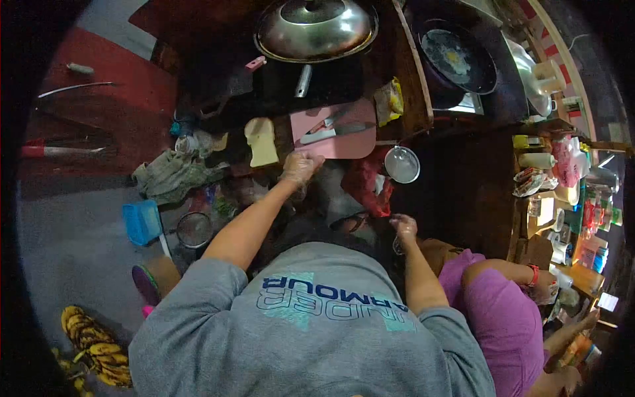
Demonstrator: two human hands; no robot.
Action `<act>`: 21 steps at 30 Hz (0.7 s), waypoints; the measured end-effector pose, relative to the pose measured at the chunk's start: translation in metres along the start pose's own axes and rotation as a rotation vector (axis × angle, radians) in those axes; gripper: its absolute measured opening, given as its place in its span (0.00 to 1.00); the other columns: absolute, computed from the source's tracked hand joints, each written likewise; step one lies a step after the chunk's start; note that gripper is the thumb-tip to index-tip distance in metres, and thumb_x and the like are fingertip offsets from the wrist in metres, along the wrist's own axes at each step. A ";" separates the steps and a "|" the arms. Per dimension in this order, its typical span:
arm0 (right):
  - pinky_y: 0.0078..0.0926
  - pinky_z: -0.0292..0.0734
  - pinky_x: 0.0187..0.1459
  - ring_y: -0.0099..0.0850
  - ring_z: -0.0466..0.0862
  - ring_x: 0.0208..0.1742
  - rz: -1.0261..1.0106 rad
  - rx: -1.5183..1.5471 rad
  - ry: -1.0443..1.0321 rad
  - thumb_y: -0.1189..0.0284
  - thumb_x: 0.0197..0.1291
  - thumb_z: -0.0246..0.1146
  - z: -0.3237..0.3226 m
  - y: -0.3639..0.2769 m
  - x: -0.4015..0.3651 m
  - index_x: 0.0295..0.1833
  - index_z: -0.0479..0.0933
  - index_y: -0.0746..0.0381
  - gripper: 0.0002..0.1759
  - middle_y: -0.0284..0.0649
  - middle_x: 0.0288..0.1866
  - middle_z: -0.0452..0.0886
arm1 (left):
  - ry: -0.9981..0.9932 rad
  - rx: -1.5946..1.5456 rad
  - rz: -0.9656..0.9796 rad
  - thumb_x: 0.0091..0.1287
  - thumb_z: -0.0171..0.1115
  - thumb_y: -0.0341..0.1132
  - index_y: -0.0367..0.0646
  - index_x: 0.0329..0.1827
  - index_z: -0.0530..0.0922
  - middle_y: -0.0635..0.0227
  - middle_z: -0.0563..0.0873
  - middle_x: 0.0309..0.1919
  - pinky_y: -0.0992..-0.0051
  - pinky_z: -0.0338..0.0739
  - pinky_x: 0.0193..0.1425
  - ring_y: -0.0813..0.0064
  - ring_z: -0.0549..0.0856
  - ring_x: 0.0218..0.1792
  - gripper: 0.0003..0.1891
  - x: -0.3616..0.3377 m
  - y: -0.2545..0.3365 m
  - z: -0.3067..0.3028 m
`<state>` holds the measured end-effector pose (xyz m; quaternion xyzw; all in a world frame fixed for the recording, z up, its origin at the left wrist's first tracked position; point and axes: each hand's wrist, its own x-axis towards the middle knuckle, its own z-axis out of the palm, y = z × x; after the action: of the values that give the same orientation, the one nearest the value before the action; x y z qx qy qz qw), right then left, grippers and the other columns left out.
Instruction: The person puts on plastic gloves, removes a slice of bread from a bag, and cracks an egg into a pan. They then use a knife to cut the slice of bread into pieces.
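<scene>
in the head view, the left hand (301,165) is stretched forward on a long bare arm, wrapped in what looks like a thin clear glove, probably to keep food off the skin. it sits at the near edge of the pink cutting board (354,145). its fingers are curled inward, but i cannot tell whether they close on anything or only rest there. a knife (333,132) lies flat across the board just beyond that hand, blade down and handle turned toward it, likely so it is easy to reach. just left of the board lies a pale yellow slab (261,141), apart from the hand. the right hand (403,228) is held closer to the body and lower, near a red bag (372,188). its fingertips are bunched and pointing down as if pinching something small, though what is between them is too dark to tell. a small round strainer (402,164) rests between the red bag and the board. farther off, a steel lid (316,26) covers a wok, and a dark pan (456,59) with something fried in it stands to the right. a crumpled grey rag (170,175), a blue tub (141,221) and bananas (92,351) lie on the left. at the lower right another person in a purple shirt (503,317) sits close by.
</scene>
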<state>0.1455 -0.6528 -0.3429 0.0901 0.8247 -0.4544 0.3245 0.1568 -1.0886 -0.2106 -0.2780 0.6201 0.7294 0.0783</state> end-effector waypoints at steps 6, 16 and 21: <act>0.26 0.81 0.37 0.30 0.87 0.33 0.141 -0.121 0.025 0.78 0.58 0.60 0.025 -0.040 -0.019 0.40 0.86 0.64 0.10 0.40 0.35 0.88 | 0.238 1.427 0.861 0.58 0.65 0.31 0.41 0.53 0.78 0.54 0.87 0.47 0.54 0.79 0.58 0.47 0.84 0.51 0.18 0.078 0.003 -0.002; 0.42 0.80 0.51 0.46 0.87 0.47 -0.045 -0.600 -0.292 0.58 0.62 0.64 0.090 -0.260 -0.051 0.41 0.84 0.66 0.20 0.53 0.44 0.87 | -0.252 1.387 0.382 0.56 0.66 0.28 0.36 0.46 0.80 0.47 0.88 0.40 0.58 0.85 0.47 0.54 0.89 0.46 0.14 0.057 0.070 0.007; 0.47 0.79 0.56 0.52 0.85 0.54 -0.297 -0.998 -0.293 0.56 0.62 0.59 0.151 -0.346 -0.044 0.44 0.85 0.66 0.23 0.57 0.50 0.85 | 0.060 0.987 0.484 0.58 0.53 0.23 0.34 0.42 0.80 0.41 0.85 0.38 0.51 0.82 0.46 0.43 0.86 0.40 0.11 -0.039 0.055 -0.085</act>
<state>0.0949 -0.9660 -0.1335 -0.2568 0.8902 -0.0565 0.3719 0.1899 -1.1720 -0.1503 -0.0784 0.9368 0.3409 0.0118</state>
